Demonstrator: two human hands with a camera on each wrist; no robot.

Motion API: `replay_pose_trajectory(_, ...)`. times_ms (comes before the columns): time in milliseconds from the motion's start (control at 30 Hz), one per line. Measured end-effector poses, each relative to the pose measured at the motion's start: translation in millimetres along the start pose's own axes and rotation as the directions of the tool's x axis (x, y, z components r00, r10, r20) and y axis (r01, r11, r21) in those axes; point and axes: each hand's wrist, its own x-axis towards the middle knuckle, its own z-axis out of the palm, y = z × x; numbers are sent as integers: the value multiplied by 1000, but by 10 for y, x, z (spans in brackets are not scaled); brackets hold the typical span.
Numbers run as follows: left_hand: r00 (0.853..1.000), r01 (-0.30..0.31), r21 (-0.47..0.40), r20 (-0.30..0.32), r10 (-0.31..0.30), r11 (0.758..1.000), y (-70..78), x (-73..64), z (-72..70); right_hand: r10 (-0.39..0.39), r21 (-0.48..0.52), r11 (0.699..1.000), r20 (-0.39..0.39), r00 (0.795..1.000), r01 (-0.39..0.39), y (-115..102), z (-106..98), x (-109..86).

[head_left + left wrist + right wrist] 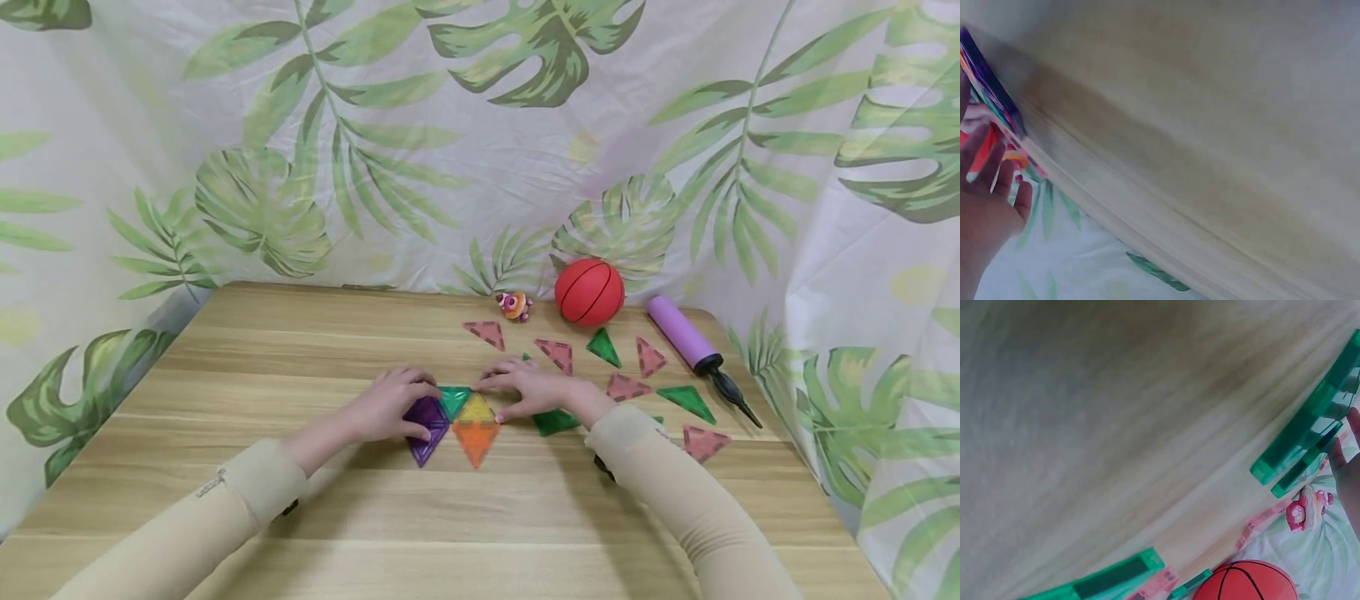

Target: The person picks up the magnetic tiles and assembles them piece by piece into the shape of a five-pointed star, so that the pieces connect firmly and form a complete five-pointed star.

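Observation:
My left hand [390,406] grips the purple magnetic tiles [426,422], its thumb on the near part and its fingers along the far edge. The two purple triangles form a diamond. Touching them is a teal-green triangle tile [454,400], which a yellow triangle tile [476,409] joins on the right. An orange triangle tile [477,441] points toward me below the yellow one. My right hand [527,388] holds the yellow tile's right side between index finger and thumb. In the left wrist view, the left fingers [988,169] lie beside the purple edge [988,81].
Right of the hands lie several pink triangle tiles [555,353] and green triangle tiles [686,402]. Farther back are a small figurine [513,306], a red ball [590,292] and a purple hand pump [684,332]. A leaf-print cloth [420,167] hangs behind the wooden table [450,542].

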Motion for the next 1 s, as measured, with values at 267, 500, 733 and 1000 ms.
replay_pose_trajectory(267,993,-73,32,94,70,997,-189,80,-6,-46,14,999,-39,998,47,-18,-97,-72)
replay_pose_trajectory(500,993,-53,59,109,47,997,-230,16,-68,-9,8,1000,-120,993,10,104,-247,-423)
replay_pose_trajectory(733,996,-37,61,82,32,997,-447,-145,-84,-26,-95,995,-142,990,12,197,-177,-747)
replay_pose_trajectory(1000,998,18,-39,67,-15,999,-717,-322,-170,-83,-114,991,-106,991,70,234,-65,-881)
